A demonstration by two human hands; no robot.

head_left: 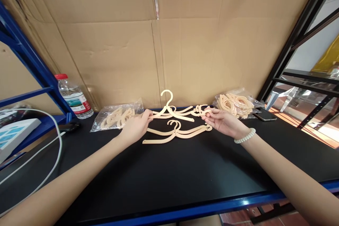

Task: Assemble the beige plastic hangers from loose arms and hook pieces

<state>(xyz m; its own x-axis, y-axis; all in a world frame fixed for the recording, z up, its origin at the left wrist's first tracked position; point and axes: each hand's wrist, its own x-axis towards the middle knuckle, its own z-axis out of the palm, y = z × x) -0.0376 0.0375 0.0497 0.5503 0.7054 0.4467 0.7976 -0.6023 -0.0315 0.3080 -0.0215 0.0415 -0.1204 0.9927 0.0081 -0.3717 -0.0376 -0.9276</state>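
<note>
My left hand [136, 126] is closed on the left arm of a cream plastic hanger [169, 107], which is lifted slightly with its hook pointing up. My right hand [221, 120], with a white bead bracelet at the wrist, pinches the hanger's right end near a few small cream pieces [199, 110]. More cream hangers [177, 132] lie flat on the black tabletop [164, 176] just in front of the held one.
A clear bag of cream parts [116, 116] lies at the left and another bag [237, 104] at the right. A water bottle [74, 97], a white cable [53, 155], a dark phone [265, 114] and a cardboard back wall [159, 42] surround the tabletop.
</note>
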